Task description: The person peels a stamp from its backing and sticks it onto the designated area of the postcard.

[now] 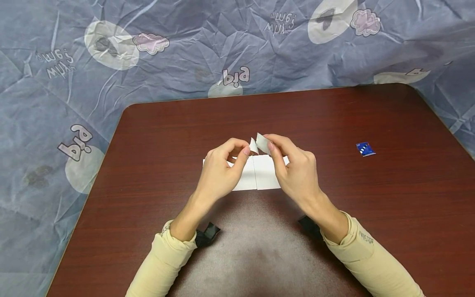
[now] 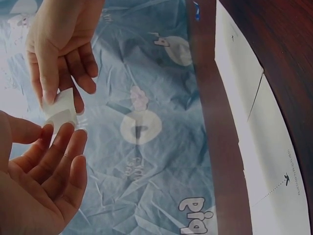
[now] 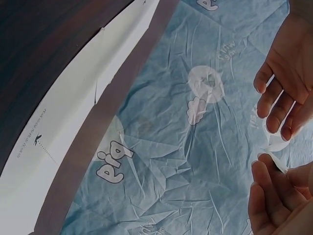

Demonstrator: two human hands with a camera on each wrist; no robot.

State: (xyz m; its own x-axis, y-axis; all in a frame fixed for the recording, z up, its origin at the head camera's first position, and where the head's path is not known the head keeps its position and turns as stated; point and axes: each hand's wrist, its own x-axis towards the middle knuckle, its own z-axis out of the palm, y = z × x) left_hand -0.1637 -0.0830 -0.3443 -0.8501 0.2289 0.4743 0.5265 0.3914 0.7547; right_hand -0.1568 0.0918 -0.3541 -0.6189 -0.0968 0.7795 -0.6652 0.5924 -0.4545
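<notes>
Over the table, my two hands nearly meet above a white card. My left hand pinches a small white, paper-like piece between thumb and fingertips. A second small, pale piece is pinched by my right hand, right beside the first. The left wrist view shows a thin whitish strip between the fingers of both hands; whether the two pieces are joined I cannot tell. Beneath the hands lies the white card, a seam down its middle, partly hidden. Small print and a plane mark show on it.
A small blue packet lies on the right of the brown table. Crumpled blue printed sheeting hangs behind the table and along its sides. Black straps sit at both wrists, below cream sleeves.
</notes>
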